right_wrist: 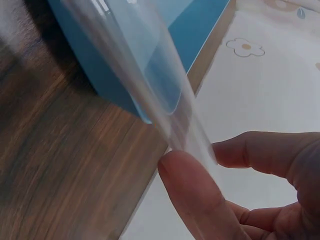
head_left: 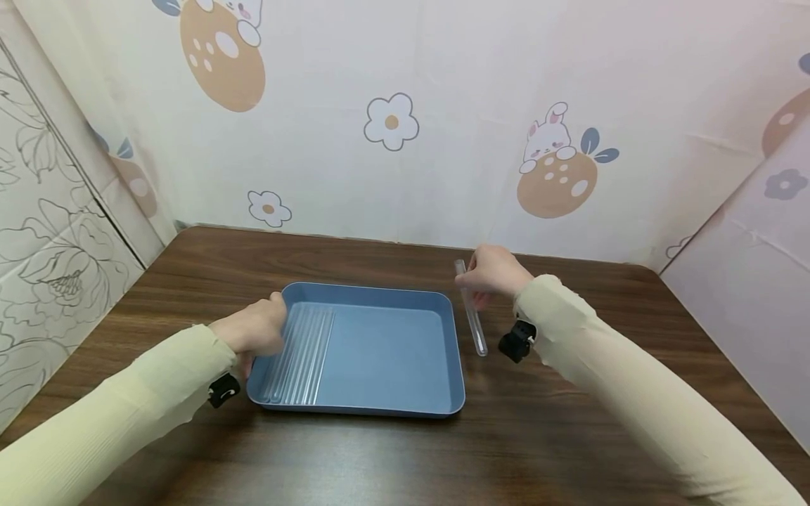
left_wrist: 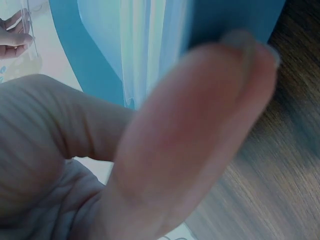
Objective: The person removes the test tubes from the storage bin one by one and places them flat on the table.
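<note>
A shallow blue tray (head_left: 387, 351) lies on the table, with several clear test tubes (head_left: 302, 355) side by side along its left part. My left hand (head_left: 253, 327) grips the tray's left rim; in the left wrist view the thumb (left_wrist: 195, 130) covers much of the wall there. Just beyond the tray's right side, my right hand (head_left: 496, 273) pinches another clear test tube (head_left: 476, 329) near its upper end, between thumb and fingers. That tube slants, its rounded end pointing toward the front. Whether it touches the table cannot be told.
The dark wooden table (head_left: 392, 460) meets a wall covered by a patterned white curtain (head_left: 468, 77) at its back edge. More pale covering (head_left: 753, 281) stands along the right side. Small black wrist devices (head_left: 517, 341) hang below both sleeves.
</note>
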A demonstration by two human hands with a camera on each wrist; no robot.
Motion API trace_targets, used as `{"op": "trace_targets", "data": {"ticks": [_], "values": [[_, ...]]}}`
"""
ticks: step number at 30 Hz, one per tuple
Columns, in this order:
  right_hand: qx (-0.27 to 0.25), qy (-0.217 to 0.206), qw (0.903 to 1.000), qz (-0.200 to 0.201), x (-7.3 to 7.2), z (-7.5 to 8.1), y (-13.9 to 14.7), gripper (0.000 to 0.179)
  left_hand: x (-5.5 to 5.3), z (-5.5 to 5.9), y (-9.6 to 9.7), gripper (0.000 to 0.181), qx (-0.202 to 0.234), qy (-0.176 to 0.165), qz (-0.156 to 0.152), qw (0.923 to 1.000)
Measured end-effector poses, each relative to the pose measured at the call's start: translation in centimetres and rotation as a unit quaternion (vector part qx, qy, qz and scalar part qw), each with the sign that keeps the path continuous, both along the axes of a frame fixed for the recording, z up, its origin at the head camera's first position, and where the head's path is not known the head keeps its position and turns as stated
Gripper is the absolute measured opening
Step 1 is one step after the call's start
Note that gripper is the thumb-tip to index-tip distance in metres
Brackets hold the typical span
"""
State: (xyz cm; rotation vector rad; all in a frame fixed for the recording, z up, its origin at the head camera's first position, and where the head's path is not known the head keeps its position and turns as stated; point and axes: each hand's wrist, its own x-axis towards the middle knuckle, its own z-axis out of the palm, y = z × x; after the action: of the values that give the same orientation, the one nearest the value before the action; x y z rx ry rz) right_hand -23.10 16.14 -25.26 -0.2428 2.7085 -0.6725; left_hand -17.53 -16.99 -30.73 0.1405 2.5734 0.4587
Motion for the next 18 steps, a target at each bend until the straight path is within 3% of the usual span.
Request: {"op": "trace_targets", "data": {"ticks": [18], "values": [[0.021,-0.006,0.9995,-0.021,0.4,-1.8,2.6,0.026,0.0,0.0,0.1,0.075,-0.013,0.012,-0.006,0.9998]]}}
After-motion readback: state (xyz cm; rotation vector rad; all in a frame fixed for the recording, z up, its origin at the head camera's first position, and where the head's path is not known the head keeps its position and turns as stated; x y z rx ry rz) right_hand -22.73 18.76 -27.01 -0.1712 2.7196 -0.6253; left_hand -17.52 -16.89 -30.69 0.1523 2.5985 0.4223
